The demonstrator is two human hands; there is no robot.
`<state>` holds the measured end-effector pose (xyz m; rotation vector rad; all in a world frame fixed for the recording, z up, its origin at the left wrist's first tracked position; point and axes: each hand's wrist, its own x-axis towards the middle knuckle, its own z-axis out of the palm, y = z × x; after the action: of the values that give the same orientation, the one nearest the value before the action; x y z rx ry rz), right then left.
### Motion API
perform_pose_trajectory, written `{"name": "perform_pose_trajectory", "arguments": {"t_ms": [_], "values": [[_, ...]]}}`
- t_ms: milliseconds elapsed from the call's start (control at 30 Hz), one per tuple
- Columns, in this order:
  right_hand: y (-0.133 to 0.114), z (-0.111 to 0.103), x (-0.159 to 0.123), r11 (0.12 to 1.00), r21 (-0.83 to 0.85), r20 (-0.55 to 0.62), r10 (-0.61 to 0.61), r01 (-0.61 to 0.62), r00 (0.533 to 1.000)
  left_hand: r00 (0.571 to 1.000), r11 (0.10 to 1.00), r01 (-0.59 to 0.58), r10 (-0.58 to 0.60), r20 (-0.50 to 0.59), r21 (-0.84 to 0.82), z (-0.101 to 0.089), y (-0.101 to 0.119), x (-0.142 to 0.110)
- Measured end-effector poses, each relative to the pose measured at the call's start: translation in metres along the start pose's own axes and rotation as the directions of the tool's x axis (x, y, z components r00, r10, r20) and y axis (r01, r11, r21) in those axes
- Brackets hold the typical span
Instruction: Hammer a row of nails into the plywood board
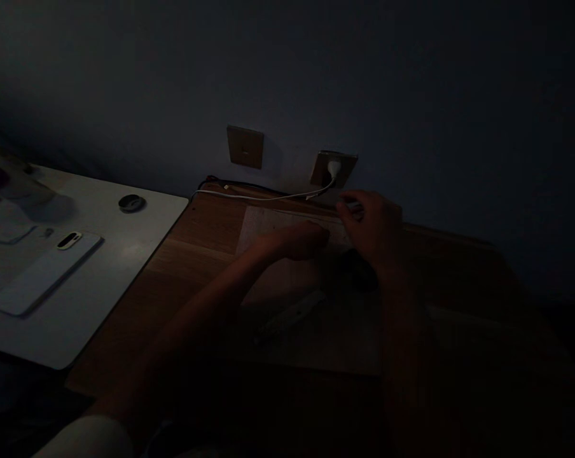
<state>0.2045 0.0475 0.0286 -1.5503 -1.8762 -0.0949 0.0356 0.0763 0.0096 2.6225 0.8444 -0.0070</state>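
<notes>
You're facing a dim wall [411, 95] with two square wall plates: the left plate [244, 147] is bare, and the right plate [345, 166] holds a white plug [334, 169]. Its white cable [259, 195] runs left along the back of the wooden tabletop [196, 235], beside a black cable [240, 185]. A white board [125, 254] sits against the tabletop's left side, carrying a pale flat slab [42, 280] and a dark round puck [131, 203]. In front of you, a pale sheet [268, 222] lies on the wood, with a dark object [349, 270] under your hands and a pale strip [290, 316] nearer you, both too shadowy to identify. Your left hand [299, 242] rests curled above the sheet, its grip closed, though you can't tell whether it holds anything. Your right hand [371, 226] is narrowed in a pinch on a small silvery object [353, 207] at the sheet's far edge.
</notes>
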Motion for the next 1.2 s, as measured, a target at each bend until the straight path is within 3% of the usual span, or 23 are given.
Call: {"name": "perform_pose_trajectory", "arguments": {"t_ms": [133, 233, 333, 467, 533, 633, 700, 800, 900, 967, 1033, 1200], "values": [[-0.001, -0.003, 0.0, 1.0, -0.001, 0.004, -0.001, 0.001, 1.0, 0.999, 0.999, 0.008, -0.006, 0.036, -0.045, -0.017, 0.005, -0.012], [-0.004, -0.011, 0.0, 1.0, -0.008, -0.014, 0.01, -0.01, 1.0, 0.999, 0.995, 0.012, -0.016, -0.047, -0.102, -0.029, 0.007, -0.029], [-0.008, -0.027, 0.001, 0.999, -0.001, -0.028, 0.032, -0.032, 0.999, 0.988, 0.995, 0.056, -0.067, -0.137, -0.078, -0.03, 0.006, -0.054], [-0.001, -0.052, -0.002, 0.993, 0.066, -0.061, 0.106, -0.102, 0.992, 0.948, 0.975, 0.219, -0.205, -0.243, 0.033, -0.006, -0.004, -0.106], [0.014, -0.061, -0.013, 0.984, 0.08, -0.058, 0.164, -0.159, 0.985, 0.883, 0.931, 0.365, -0.338, -0.325, 0.023, 0.012, -0.011, -0.137], [0.05, -0.065, -0.052, 0.973, 0.017, 0.057, 0.229, -0.23, 0.972, 0.819, 0.87, 0.484, -0.488, -0.301, -0.093, 0.041, -0.017, -0.179], [0.075, -0.063, -0.09, 0.961, -0.053, 0.135, 0.276, -0.272, 0.952, 0.797, 0.843, 0.484, -0.535, -0.279, -0.234, 0.061, -0.015, -0.199], [0.098, -0.059, -0.149, 0.885, -0.085, 0.189, 0.466, -0.458, 0.865, 0.753, 0.801, 0.425, -0.571, -0.327, -0.422, 0.086, -0.001, -0.212], [0.097, -0.06, -0.188, 0.721, -0.042, 0.233, 0.681, -0.692, 0.695, 0.694, 0.706, 0.384, -0.646, -0.318, -0.596, 0.1, 0.019, -0.209], [0.088, -0.061, -0.198, 0.633, -0.017, 0.212, 0.758, -0.774, 0.616, 0.646, 0.64, 0.367, -0.698, -0.31, -0.675, 0.1, 0.029, -0.203], [0.074, -0.063, -0.199, 0.602, 0.027, 0.195, 0.78, -0.798, 0.595, 0.591, 0.583, 0.367, -0.748, -0.302, -0.725, 0.095, 0.032, -0.198], [0.035, -0.057, -0.195, 0.605, 0.123, 0.204, 0.761, -0.787, 0.616, 0.484, 0.436, 0.426, -0.85, -0.208, -0.793, 0.07, 0.013, -0.211]]}}
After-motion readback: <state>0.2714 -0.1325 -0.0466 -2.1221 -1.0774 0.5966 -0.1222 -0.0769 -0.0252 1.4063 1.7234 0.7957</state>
